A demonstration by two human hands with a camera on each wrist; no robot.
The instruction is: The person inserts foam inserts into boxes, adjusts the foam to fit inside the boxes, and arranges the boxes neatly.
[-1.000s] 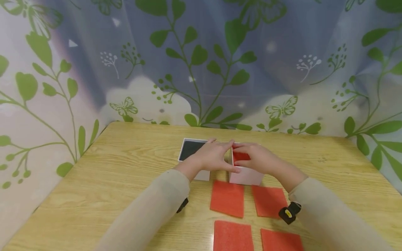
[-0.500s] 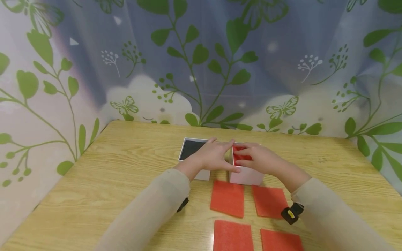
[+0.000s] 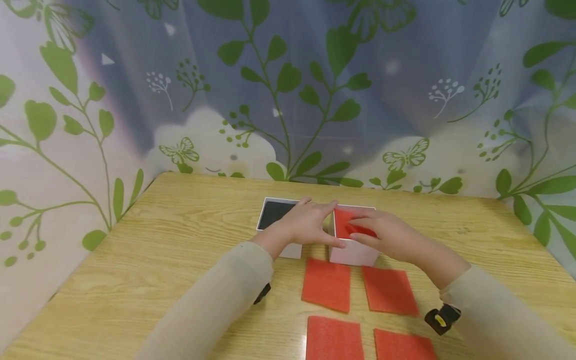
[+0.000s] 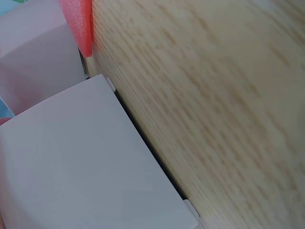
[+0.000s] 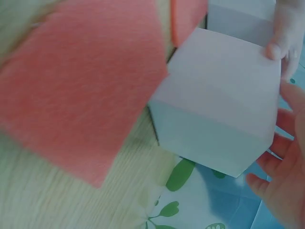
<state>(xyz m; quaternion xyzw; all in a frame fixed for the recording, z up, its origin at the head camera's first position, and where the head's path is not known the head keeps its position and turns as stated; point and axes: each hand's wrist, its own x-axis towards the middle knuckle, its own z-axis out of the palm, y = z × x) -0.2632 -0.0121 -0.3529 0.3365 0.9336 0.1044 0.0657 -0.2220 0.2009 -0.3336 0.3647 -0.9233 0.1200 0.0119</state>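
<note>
Red material point(image 3: 341, 220) sits in the right box point(image 3: 353, 254), which my left hand point(image 3: 307, 224) grips, likely for steadiness, while my right hand point(image 3: 390, 236), fingers loose, is at its opening.

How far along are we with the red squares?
Done, it seems: red material lies in the right-hand box. In hand: the right hand has its fingers over the box's opening, while the left hand touches the box's left side. Remaining: four visible red squares on the table, probably to go in, though filling rather than emptying is a guess.
</note>
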